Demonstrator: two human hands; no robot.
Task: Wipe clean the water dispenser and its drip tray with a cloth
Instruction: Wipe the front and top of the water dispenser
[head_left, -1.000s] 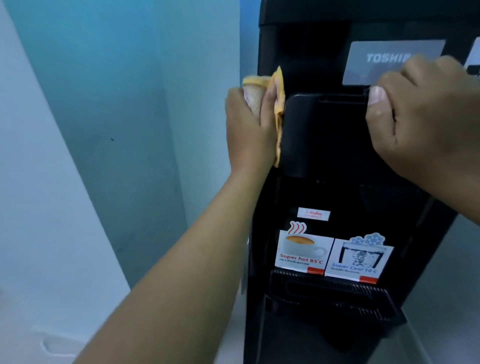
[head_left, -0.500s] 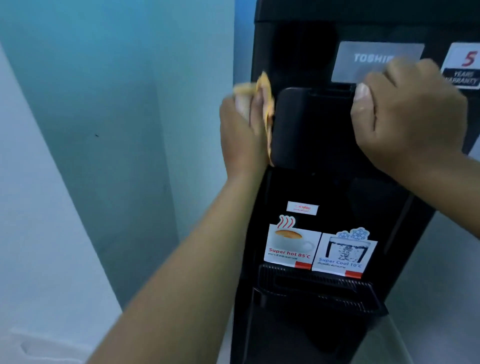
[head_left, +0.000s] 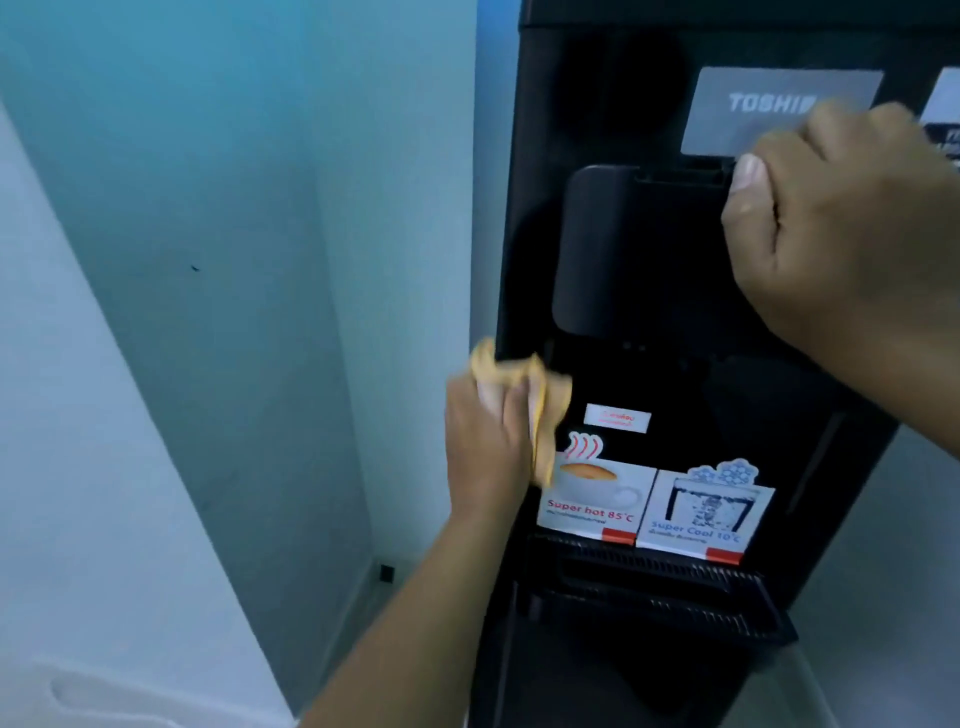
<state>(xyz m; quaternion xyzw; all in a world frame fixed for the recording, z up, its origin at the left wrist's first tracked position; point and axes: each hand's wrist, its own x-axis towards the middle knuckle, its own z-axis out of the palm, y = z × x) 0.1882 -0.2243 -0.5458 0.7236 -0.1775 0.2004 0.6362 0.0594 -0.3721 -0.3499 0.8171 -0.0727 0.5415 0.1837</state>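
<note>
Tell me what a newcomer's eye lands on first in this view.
First, the yellow cloth bunched in the left hand, pressed to the left edge of the black water dispenser beside the "Super hot 85°C" sticker. Next, the right hand gripping the raised black flap at upper right. Below both stickers juts the slatted drip tray.

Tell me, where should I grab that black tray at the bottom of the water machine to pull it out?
Grip the drip tray by its front lip, probably with both hands at the outer corners, coming straight from the front. It juts out of the water dispenser like a shelf, and that lip is its only free edge. Whether it slides out cannot be told from here.
</note>
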